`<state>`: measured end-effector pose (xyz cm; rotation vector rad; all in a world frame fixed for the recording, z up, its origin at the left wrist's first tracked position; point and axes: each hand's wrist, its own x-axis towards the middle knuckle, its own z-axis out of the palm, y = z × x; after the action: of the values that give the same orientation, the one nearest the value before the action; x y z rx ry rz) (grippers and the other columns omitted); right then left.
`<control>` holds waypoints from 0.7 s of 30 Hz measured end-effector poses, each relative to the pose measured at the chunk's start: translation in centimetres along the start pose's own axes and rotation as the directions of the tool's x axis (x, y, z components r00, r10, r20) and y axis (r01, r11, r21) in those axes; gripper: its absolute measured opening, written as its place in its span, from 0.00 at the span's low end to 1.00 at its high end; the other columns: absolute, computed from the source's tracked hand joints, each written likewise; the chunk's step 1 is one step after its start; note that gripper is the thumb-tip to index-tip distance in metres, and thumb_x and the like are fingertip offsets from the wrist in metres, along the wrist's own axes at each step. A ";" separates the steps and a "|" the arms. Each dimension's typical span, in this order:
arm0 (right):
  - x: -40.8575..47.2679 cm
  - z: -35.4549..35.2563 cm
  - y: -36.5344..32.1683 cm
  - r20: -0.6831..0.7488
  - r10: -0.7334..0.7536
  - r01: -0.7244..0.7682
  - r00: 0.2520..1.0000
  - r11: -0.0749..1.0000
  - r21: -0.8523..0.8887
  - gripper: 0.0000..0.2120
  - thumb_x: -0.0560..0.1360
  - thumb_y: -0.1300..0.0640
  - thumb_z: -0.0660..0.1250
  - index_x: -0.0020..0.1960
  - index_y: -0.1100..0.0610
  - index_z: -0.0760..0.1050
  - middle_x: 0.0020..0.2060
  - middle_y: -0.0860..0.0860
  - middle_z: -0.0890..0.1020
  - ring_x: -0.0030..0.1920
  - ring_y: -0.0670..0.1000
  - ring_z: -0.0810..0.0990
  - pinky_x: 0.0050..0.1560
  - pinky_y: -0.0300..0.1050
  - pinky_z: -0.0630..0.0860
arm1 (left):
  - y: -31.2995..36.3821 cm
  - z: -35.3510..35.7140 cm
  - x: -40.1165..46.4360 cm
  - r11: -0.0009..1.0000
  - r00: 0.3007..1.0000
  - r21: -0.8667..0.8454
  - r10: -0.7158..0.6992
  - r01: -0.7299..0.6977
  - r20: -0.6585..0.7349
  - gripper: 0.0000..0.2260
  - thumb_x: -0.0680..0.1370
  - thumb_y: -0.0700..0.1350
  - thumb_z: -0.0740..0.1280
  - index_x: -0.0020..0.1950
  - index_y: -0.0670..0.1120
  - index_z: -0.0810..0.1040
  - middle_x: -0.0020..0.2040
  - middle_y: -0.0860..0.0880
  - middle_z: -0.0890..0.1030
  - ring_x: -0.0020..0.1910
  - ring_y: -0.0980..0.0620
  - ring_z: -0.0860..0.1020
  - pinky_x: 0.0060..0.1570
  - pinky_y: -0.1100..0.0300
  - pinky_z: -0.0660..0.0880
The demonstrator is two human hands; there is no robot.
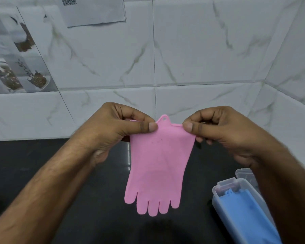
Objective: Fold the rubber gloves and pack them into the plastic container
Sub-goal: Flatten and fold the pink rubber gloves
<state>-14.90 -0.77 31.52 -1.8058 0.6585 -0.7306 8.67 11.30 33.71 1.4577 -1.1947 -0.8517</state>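
Pink glove in both hands' pinching grip, right arm hiding part of the container.

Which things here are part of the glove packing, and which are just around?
Job:
- pink glove, pinched at the cuff by left hand and right hand
- plastic container
- blue glove inside it

Just around:
- black countertop
- paper sheet on the tiled wall

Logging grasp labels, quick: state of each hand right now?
Left hand: fingers pinch the pink glove at its cuff's left corner.
Right hand: fingers pinch the same cuff's right corner; glove hangs unfolded.
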 end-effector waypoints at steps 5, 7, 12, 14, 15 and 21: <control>0.5 0.2 0.6 -0.039 -0.059 0.059 0.997 0.998 -0.014 0.10 0.67 0.48 0.77 0.44 0.53 0.87 0.31 0.46 0.84 0.31 0.41 0.79 0.34 0.30 0.73 | -0.3 -0.2 -0.1 0.968 0.990 0.232 0.116 -0.094 -0.085 0.06 0.67 0.47 0.81 0.41 0.47 0.89 0.39 0.43 0.88 0.43 0.41 0.87 0.49 0.49 0.85; 0.9 0.3 0.7 -0.072 -0.116 0.112 0.991 0.991 -0.067 0.07 0.70 0.50 0.77 0.44 0.53 0.87 0.33 0.45 0.86 0.31 0.40 0.80 0.37 0.28 0.74 | -0.6 -0.4 0.2 0.904 0.975 0.413 0.180 -0.113 -0.127 0.03 0.70 0.47 0.81 0.41 0.52 0.89 0.37 0.53 0.88 0.43 0.55 0.87 0.47 0.63 0.83; 2.1 0.5 1.7 -0.175 -0.168 0.098 0.970 0.932 -0.350 0.05 0.72 0.52 0.78 0.39 0.45 0.85 0.32 0.38 0.84 0.29 0.38 0.75 0.32 0.26 0.70 | -1.7 0.1 1.1 0.722 0.958 0.688 0.244 -0.077 -0.149 0.01 0.75 0.46 0.78 0.45 0.51 0.89 0.40 0.58 0.87 0.41 0.62 0.82 0.39 0.75 0.74; 2.5 0.5 2.3 -0.168 -0.159 0.088 0.973 0.927 -0.365 0.05 0.71 0.51 0.78 0.38 0.43 0.85 0.33 0.38 0.84 0.30 0.37 0.76 0.33 0.26 0.70 | -2.4 0.3 1.6 0.666 0.958 0.744 0.244 -0.055 -0.149 0.02 0.77 0.46 0.76 0.47 0.52 0.89 0.42 0.54 0.87 0.42 0.58 0.82 0.36 0.71 0.72; 2.9 0.4 2.6 -0.167 -0.150 0.079 0.974 0.926 -0.369 0.06 0.71 0.51 0.78 0.38 0.43 0.84 0.32 0.37 0.84 0.30 0.37 0.76 0.32 0.26 0.70 | -2.7 0.4 1.9 0.644 0.958 0.763 0.248 -0.053 -0.143 0.03 0.78 0.47 0.75 0.47 0.52 0.89 0.43 0.54 0.87 0.44 0.55 0.82 0.38 0.67 0.73; 5.6 0.6 5.1 -0.139 -0.078 -0.012 0.987 0.832 -0.554 0.02 0.74 0.51 0.77 0.43 0.46 0.85 0.33 0.40 0.82 0.36 0.39 0.79 0.39 0.37 0.71 | -5.7 0.7 5.0 0.511 0.963 0.858 0.249 -0.044 -0.099 0.07 0.82 0.48 0.68 0.53 0.54 0.86 0.48 0.52 0.85 0.52 0.51 0.79 0.41 0.57 0.68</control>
<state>-11.26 -6.08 27.55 -2.3094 1.0271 -0.7595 10.68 6.18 28.47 2.1110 -1.6472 0.1197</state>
